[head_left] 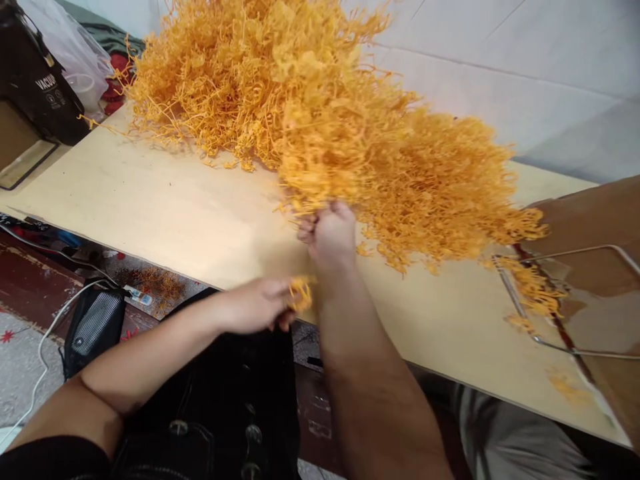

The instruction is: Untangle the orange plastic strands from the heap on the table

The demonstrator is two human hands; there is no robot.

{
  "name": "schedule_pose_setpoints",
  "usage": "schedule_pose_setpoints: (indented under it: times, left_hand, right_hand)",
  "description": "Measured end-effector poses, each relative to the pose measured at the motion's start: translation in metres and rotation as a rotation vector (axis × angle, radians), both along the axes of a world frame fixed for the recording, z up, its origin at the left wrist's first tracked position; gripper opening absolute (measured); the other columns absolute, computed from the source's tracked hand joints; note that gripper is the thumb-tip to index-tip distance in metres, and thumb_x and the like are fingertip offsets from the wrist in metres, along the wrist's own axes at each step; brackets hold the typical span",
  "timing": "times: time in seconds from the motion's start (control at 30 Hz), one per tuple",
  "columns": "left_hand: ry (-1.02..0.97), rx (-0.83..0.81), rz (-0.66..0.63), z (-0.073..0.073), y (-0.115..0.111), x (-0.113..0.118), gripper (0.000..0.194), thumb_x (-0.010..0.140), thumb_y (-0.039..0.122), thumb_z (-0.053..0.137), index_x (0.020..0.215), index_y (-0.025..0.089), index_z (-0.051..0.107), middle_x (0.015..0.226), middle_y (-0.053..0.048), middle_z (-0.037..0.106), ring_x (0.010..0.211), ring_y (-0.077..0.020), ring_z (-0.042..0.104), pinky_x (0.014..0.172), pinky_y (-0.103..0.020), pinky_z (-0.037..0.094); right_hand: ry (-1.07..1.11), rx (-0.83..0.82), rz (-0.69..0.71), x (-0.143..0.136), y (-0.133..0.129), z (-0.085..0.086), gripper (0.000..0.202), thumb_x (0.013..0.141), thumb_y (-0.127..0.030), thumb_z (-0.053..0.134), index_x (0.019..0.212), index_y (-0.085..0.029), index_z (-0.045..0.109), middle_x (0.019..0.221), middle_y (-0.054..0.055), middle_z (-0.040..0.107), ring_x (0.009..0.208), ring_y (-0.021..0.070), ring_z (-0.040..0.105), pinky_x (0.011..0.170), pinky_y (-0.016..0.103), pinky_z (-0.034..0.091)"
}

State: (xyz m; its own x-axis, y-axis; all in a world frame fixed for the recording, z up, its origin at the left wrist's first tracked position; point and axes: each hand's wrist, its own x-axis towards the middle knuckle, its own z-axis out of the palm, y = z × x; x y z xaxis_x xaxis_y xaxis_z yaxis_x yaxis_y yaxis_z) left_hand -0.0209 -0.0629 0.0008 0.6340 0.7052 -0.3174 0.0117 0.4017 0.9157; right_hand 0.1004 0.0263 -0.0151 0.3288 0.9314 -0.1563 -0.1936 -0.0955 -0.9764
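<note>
A big heap of curly orange strands (215, 87) spreads over the back of the pale table (150, 193). My right hand (333, 230) is closed at the front of the heap, its fingers round the base of an orange bunch (325, 147) blurred by motion. Near the table's front edge, my left hand (260, 303) is closed on a small orange piece (300, 294) that sticks out past its fingertips. The two hands are apart, the left one lower and nearer to my body.
At the right end stands a cardboard box (595, 267) with a metal wire frame (590, 352) beside it. A black box (37, 80) and a plastic bag (80, 60) are at the back left. Below the table's edge lie a black mesh bag (95, 327) and a white cable (45, 360).
</note>
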Motion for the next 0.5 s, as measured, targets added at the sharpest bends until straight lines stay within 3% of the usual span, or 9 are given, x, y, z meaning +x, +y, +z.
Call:
schedule_pose_setpoints:
  times: [0.07,0.17,0.23,0.4,0.5]
  left_hand:
    - [-0.034,-0.058,-0.105,-0.001,-0.009,-0.003,0.023,0.084,0.031,0.050,0.069,0.015,0.045,0.058,0.003,0.049,0.051,-0.0060,0.050,0.045,-0.017,0.037]
    - [-0.156,-0.163,0.065,0.001,-0.004,-0.010,0.017,0.086,0.029,0.045,0.076,0.016,0.043,0.065,0.001,0.056,0.054,-0.0079,0.058,0.046,-0.018,0.042]
    - [-0.191,-0.146,0.169,0.005,0.007,-0.015,0.013,0.087,0.026,0.042,0.080,0.016,0.043,0.069,0.000,0.059,0.055,-0.0082,0.060,0.046,-0.018,0.043]
    - [-0.015,0.047,0.255,0.022,0.035,-0.015,0.011,0.089,0.021,0.036,0.079,0.016,0.041,0.063,0.003,0.057,0.048,-0.0062,0.055,0.045,-0.018,0.040]
    - [0.138,0.384,0.235,0.040,0.047,0.007,0.015,0.088,0.019,0.036,0.074,0.017,0.041,0.057,0.003,0.051,0.047,-0.0047,0.049,0.049,-0.019,0.039]
  right_hand:
    - [0.022,0.028,-0.030,0.009,0.003,-0.002,0.032,0.073,-0.034,0.057,0.066,-0.022,0.028,0.045,-0.012,0.030,0.033,0.0029,0.030,0.033,0.015,0.021]
    - [-0.017,0.088,0.098,0.017,-0.001,-0.006,0.034,0.068,-0.044,0.060,0.071,-0.023,0.034,0.048,-0.011,0.038,0.036,0.0047,0.039,0.036,0.018,0.029]
    - [-0.057,0.100,0.182,0.017,-0.006,-0.009,0.038,0.065,-0.050,0.061,0.075,-0.023,0.038,0.052,-0.009,0.043,0.039,0.0059,0.044,0.038,0.020,0.034]
    - [-0.174,0.172,0.271,0.011,-0.013,-0.012,0.041,0.065,-0.057,0.058,0.078,-0.022,0.040,0.060,-0.006,0.045,0.043,0.0062,0.044,0.039,0.021,0.033]
    - [-0.515,0.186,0.349,0.005,-0.012,-0.011,0.035,0.080,-0.058,0.039,0.076,-0.023,0.040,0.059,-0.003,0.045,0.048,0.0099,0.046,0.044,0.025,0.036]
